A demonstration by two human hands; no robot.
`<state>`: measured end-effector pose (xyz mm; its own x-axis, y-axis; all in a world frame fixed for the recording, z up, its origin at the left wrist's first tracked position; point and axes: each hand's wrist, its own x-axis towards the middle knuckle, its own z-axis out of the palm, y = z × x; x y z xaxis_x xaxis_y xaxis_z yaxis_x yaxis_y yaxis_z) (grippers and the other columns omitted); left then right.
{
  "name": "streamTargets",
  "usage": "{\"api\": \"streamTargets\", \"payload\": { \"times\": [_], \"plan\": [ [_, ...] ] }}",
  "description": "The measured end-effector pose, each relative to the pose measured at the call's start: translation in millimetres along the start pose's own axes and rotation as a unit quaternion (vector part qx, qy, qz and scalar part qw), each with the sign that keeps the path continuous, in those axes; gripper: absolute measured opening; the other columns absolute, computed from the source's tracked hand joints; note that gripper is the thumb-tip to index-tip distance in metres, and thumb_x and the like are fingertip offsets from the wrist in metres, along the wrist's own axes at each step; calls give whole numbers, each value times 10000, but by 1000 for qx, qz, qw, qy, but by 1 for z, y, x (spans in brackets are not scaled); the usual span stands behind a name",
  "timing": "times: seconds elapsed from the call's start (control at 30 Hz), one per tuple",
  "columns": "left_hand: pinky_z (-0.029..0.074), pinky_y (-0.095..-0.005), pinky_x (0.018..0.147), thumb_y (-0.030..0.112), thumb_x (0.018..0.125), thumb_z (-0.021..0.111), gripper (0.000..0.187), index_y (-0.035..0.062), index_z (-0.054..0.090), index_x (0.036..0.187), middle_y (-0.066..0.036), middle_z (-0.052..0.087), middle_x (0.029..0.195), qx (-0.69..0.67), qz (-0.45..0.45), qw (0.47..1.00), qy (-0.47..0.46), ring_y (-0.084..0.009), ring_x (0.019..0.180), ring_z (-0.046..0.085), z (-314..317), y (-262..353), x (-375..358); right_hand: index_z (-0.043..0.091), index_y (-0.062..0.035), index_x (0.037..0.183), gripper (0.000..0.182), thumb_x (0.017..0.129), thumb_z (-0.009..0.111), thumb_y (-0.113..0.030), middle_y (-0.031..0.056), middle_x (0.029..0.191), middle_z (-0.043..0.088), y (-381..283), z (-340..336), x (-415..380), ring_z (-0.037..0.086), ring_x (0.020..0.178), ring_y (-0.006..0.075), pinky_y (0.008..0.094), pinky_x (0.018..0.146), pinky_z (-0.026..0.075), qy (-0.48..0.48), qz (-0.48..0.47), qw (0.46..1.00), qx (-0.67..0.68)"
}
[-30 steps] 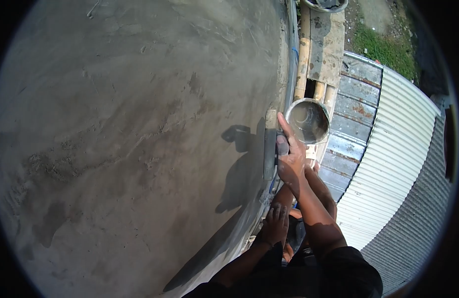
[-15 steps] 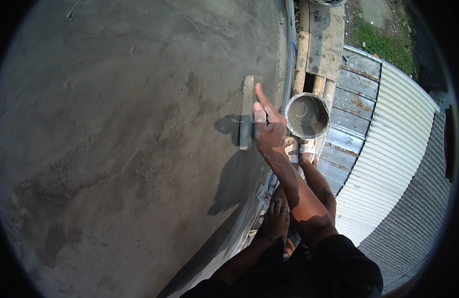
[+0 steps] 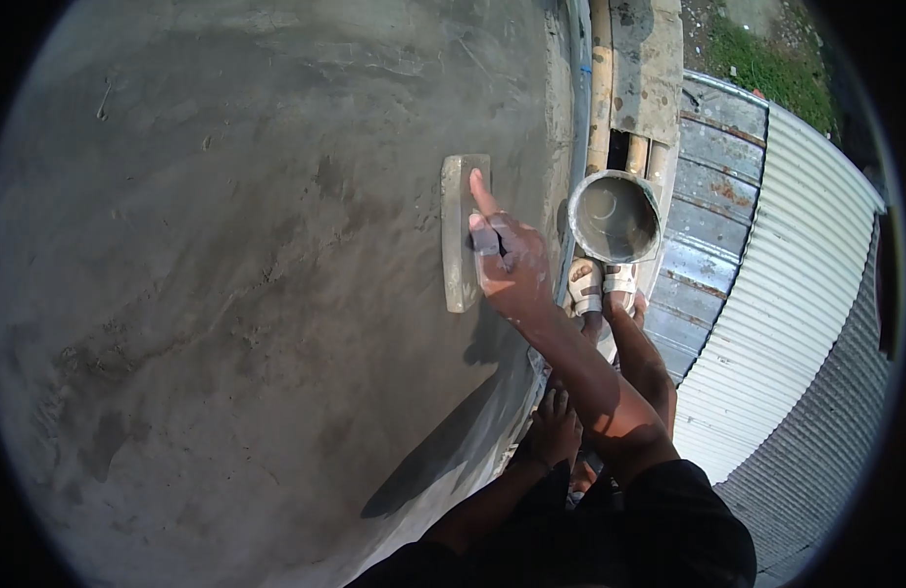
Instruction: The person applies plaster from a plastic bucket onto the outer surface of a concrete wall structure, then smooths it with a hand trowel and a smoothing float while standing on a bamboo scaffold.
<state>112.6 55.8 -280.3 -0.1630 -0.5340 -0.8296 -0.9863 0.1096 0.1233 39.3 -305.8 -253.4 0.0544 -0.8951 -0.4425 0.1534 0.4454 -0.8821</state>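
Note:
My right hand is wrapped round the back of a plasterer's float, a long pale block, with the index finger stretched along it. The float lies against, or just off, the grey plaster surface, which looks damp and has darker patches and rough marks. Lower down, my left hand rests on my leg near the knee, fingers extended and holding nothing. A round bucket with grey residue inside stands just in front of my sandalled feet.
I stand on a narrow platform of boards and bamboo poles along the plastered surface's edge. Beyond it on the right lie metal sheets and a corrugated roof. Grass shows at the top right.
My right hand has moved the float left, away from the surface's edge, and its face has tilted more into view. My left hand stays on my leg. The view has shifted slightly.

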Motion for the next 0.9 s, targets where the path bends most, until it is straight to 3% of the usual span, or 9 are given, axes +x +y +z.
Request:
{"api": "streamTargets", "payload": {
  "times": [0.13, 0.3, 0.33, 0.4, 0.47, 0.53, 0.6, 0.8, 0.9],
  "plan": [
    [388, -590, 953, 356, 865, 565, 484, 81, 589, 1263, -158, 428, 1444, -118, 18, 992, -32, -371, 1376, 318, 3, -4, 0, 527, -105, 1391, 439, 959, 550, -179, 101, 738, 610, 39, 4, 1, 568, 606, 207, 331, 650, 500, 67, -47, 997, -10],
    [391, -595, 975, 359, 885, 546, 464, 93, 592, 1263, -150, 435, 1441, 32, -11, 999, -5, -358, 1369, 335, -1, 8, -1, 518, -136, 1406, 478, 933, 583, -128, 69, 679, 535, -15, 26, 2, 493, 512, 193, 330, 542, 491, 100, -168, 980, 45],
    [391, -595, 975, 359, 885, 546, 464, 93, 592, 1263, -150, 435, 1441, 31, -18, 999, -1, -358, 1369, 335, 88, 24, 25, 519, -132, 1404, 473, 935, 577, -116, 63, 667, 509, -51, 32, -22, 481, 509, 178, 322, 532, 487, 58, -269, 961, 34],
    [408, -562, 981, 349, 881, 544, 474, 94, 580, 1279, -145, 440, 1433, -554, -8, 821, -135, -346, 1359, 352, 133, -39, 3, 521, -128, 1402, 468, 936, 571, -104, 56, 655, 483, -76, 38, -48, 469, 505, 163, 315, 522, 483, 10, -357, 934, 32],
    [404, -527, 1003, 347, 881, 543, 488, 107, 562, 1305, -137, 442, 1433, -443, 51, 892, -77, -341, 1353, 364, 60, -25, -12, 519, -106, 1397, 451, 959, 580, -191, 148, 960, 678, -76, 33, -54, 584, 615, 240, 324, 619, 512, -46, -393, 916, -64],
    [382, -539, 1017, 348, 881, 542, 517, 86, 539, 1327, -131, 440, 1441, -3, -17, 998, -53, -340, 1363, 353, -18, 4, 2, 483, -121, 1423, 480, 950, 564, -125, 115, 858, 642, -37, 22, -8, 564, 586, 214, 331, 581, 514, 35, -226, 973, -15],
    [381, -550, 1012, 339, 884, 536, 539, 41, 526, 1333, -128, 426, 1455, 11, -10, 1000, 14, -339, 1366, 346, -19, 8, 1, 465, -146, 1437, 510, 939, 561, -88, 81, 782, 612, -25, 18, 3, 551, 563, 191, 340, 548, 521, 76, -163, 984, 11],
    [407, -559, 979, 319, 889, 527, 532, 53, 518, 1349, -133, 400, 1473, 9, -10, 998, -65, -338, 1367, 343, -12, 5, 4, 444, -151, 1454, 632, 862, 644, -61, 10, 654, 410, -156, 48, -66, 458, 465, 141, 262, 458, 498, -7, -472, 882, -10],
    [406, -561, 981, 317, 891, 525, 527, 69, 515, 1357, -133, 396, 1476, 4, -9, 998, -55, -337, 1368, 343, -10, 3, 4, 449, -145, 1449, 599, 882, 628, -77, 17, 653, 443, -126, 44, -50, 469, 466, 145, 258, 461, 508, 19, -461, 887, -33]
  ]
}}
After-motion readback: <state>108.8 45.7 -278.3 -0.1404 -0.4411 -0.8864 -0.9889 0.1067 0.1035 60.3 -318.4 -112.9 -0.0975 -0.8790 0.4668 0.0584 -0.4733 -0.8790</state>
